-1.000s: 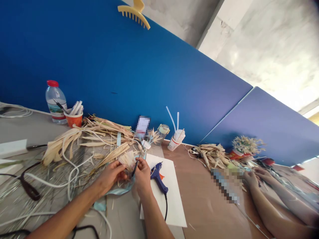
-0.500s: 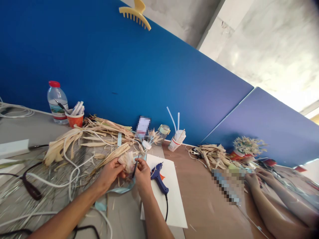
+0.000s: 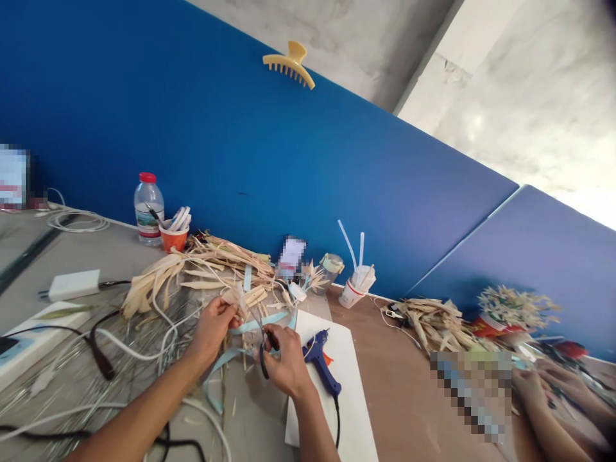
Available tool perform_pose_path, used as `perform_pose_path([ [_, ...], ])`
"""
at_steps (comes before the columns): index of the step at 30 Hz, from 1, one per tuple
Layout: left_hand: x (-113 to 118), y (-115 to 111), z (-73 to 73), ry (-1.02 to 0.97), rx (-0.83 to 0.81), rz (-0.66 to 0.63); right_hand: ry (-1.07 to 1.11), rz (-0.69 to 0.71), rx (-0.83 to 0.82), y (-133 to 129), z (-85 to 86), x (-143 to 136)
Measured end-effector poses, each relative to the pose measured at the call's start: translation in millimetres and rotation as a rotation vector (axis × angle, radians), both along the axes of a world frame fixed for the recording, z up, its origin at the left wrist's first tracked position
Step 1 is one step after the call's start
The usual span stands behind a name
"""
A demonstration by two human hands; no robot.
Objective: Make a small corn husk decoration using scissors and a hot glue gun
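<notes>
Two hands work in my view, and what matters is the line from the blades to the husk. My left hand [image 3: 214, 328] pinches a pale husk piece [image 3: 235, 297] between narrowed fingertips; it stands out beyond them, on their far, right-hand side. My right hand [image 3: 287, 360] is closed around the handles of the scissors [image 3: 263, 360], and from here I can't tell how far the blades are parted. Their long axis runs away from me and leans slightly left, so the tips point toward the husk's near right side, close by; I can't make out any contact. The light blue strip [image 3: 262, 323] lies about the blades, between the hands. The glue gun [image 3: 323, 364] rests on white paper [image 3: 357, 417], just right of my right hand and nearer to it than to my left.
</notes>
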State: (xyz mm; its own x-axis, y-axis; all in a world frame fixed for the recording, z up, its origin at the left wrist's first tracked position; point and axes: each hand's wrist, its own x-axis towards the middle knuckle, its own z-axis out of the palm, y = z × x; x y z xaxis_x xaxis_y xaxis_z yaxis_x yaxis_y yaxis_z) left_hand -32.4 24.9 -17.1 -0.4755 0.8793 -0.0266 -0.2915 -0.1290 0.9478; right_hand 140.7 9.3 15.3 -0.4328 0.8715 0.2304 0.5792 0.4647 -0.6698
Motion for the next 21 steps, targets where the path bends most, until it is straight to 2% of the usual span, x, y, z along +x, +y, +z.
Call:
perform_pose_path([
  [7,-4,2,-1.8,0.051,0.001,0.051,-0.151,0.035,0.035,-4,-1.7,-2],
  [12,2,0,1.2,0.029,-0.003,0.018,-0.172,0.009,0.046,-3,-6.7,-6],
  [16,6,-1,-1.8,0.053,-0.011,-0.023,-0.145,-0.011,0.045,-1,-9.8,-8],
  [19,6,-1,-5.4,0.081,-0.024,-0.047,-0.075,-0.011,-0.028,0,-11.9,-9],
  [21,6,-1,-7.0,0.102,-0.025,-0.066,0.02,0.026,-0.158,1,-13.0,-9],
])
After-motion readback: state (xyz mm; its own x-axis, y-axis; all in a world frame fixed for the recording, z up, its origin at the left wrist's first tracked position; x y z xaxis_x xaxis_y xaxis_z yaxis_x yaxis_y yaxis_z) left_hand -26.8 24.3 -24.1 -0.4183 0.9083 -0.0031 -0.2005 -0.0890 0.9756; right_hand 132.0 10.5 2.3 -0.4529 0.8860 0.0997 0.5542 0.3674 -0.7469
